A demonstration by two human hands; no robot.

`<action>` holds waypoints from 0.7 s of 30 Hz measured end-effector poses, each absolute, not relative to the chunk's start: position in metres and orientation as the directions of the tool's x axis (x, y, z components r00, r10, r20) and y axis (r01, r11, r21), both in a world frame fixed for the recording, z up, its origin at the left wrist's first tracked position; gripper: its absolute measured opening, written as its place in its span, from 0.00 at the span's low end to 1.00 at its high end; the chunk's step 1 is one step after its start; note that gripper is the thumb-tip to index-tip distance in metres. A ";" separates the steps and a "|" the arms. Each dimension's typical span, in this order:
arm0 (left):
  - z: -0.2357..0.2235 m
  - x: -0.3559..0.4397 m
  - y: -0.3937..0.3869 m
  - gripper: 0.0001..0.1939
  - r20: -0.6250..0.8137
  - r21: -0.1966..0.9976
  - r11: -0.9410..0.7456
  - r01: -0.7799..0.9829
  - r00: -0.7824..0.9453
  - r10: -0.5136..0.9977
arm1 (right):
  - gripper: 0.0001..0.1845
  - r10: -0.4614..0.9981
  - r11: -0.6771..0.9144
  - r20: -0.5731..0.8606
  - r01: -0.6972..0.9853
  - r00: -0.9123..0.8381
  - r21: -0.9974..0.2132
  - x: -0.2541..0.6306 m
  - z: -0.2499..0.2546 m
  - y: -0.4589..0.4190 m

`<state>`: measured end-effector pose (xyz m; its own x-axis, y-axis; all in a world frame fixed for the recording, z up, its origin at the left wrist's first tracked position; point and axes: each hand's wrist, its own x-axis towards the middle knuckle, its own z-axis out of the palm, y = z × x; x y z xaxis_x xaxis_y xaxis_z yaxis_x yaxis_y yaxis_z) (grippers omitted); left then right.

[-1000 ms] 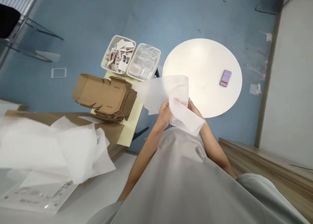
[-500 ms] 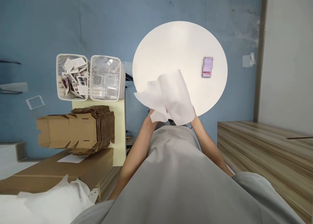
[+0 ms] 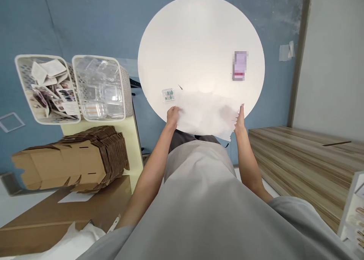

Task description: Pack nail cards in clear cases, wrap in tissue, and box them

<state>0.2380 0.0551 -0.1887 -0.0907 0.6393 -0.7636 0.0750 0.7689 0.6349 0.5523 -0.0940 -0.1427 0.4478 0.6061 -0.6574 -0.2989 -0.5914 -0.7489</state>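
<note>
A thin white sheet of paper (image 3: 204, 114) is stretched flat along the near edge of the round white table (image 3: 196, 32). My left hand (image 3: 172, 117) is closed on its left edge. At the right edge my right hand (image 3: 240, 119) grips the sheet, its fingers partly hidden. Just beyond my left hand lies a small clear plastic case (image 3: 168, 95) with teal and pinkish pieces inside. A small dark thin thing (image 3: 180, 87) rests near the case, too small to name. Farther off on the right is a purple item (image 3: 240, 65), blurred out.
On the left, a white basket (image 3: 45, 119) contains printed cards and packets, and another basket (image 3: 98, 119) contains clear plastic boxes. Folded brown cardboard boxes (image 3: 74, 157) are stacked on a pale yellow surface (image 3: 132, 138). A wood-grain surface (image 3: 298, 157) stands at the right.
The white paper, bunched and raised before, is now spread low over the table. My hands have moved apart to its two sides. The plastic case, mostly covered earlier, shows fully.
</note>
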 end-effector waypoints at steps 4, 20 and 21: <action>-0.208 0.246 0.043 0.06 -0.753 0.616 0.776 0.133 -0.190 0.630 | 0.61 0.528 -0.715 -0.754 -0.273 0.390 -0.643 0.554 -0.151 -0.096; -0.212 0.294 -0.009 0.32 -0.401 0.650 0.013 0.760 0.329 0.855 | 0.33 0.569 -0.693 -0.630 -0.104 0.529 -0.713 0.543 -0.207 -0.083; -0.213 0.304 -0.011 0.35 -0.430 0.616 0.012 0.788 0.324 0.843 | 0.32 0.564 -0.703 -0.618 -0.073 0.547 -0.707 0.538 -0.211 -0.083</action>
<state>0.3041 -0.0113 -0.2133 0.3237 0.8426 -0.4303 0.7880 0.0117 0.6156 0.5385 -0.0829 -0.2112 0.5474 0.5645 -0.6179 -0.0733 -0.7031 -0.7073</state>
